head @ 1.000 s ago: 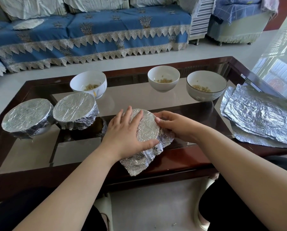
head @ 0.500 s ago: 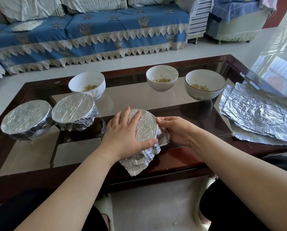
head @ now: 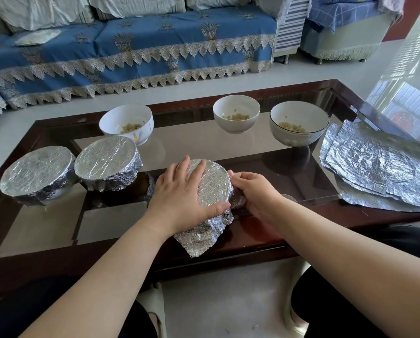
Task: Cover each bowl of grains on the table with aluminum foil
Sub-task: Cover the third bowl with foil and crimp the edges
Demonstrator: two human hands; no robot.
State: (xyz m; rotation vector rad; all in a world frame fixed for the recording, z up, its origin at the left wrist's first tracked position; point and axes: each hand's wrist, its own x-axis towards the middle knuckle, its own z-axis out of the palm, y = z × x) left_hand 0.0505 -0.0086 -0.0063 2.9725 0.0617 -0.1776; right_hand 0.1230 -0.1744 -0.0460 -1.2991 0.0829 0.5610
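A bowl under a sheet of foil (head: pixel 213 184) stands near the table's front edge. My left hand (head: pixel 179 193) lies flat on its top, thumb against the front rim. My right hand (head: pixel 252 191) curls round the bowl's right side and presses the foil down against the wall. A loose flap of foil hangs toward me in front. Two foil-covered bowls (head: pixel 37 173) (head: pixel 106 162) stand at the left. Three uncovered white bowls with grains (head: pixel 126 123) (head: pixel 236 113) (head: pixel 299 123) stand at the back.
A stack of loose foil sheets (head: pixel 379 167) lies at the table's right end. The glass table (head: pixel 228 147) has a dark wooden frame. A blue-covered sofa (head: pixel 131 45) stands behind it. My knees are below the front edge.
My right hand has slid down the bowl's right side, and the foil flap there is now folded in against the bowl. My left hand stays flat on top.
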